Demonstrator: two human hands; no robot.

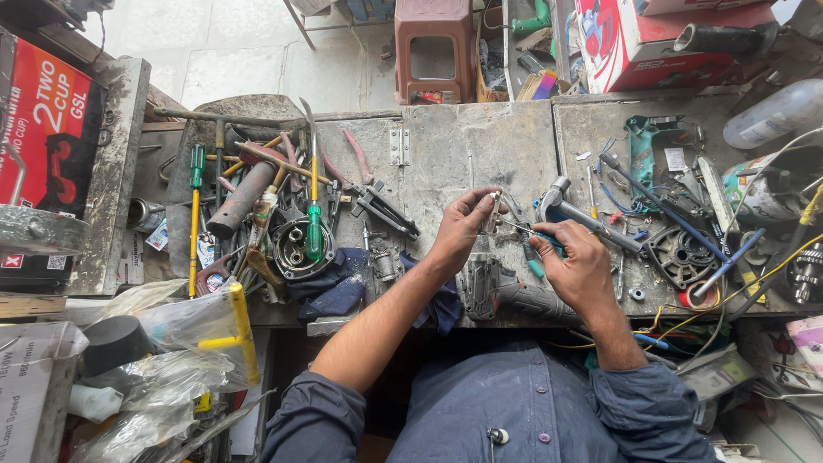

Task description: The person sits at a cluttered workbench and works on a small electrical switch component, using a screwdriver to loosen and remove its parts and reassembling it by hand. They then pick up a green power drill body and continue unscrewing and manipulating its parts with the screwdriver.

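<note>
A: What does the left hand (463,225) hold?

B: A small metal part (492,212), pinched between thumb and fingers (482,196), raised just above the grey worktop (446,146). What the part is, I cannot tell; it is too small.

A: And the right hand (581,267)?

B: Its fingers are closed around a thin tool with a teal grip (533,234). The metal tip points at the small metal part and about touches it.

A: What lies near that part?

B: Just below it, at the worktop's near edge, a dark power tool body (506,296). To its right, a hammer (574,213) lies flat. Left of it, black pliers (381,208), and farther left a green-handled screwdriver (314,227) on a round black housing (296,249) amid piled tools.

A: Behind it?

B: A brown plastic stool (435,47) beyond the worktop.
</note>
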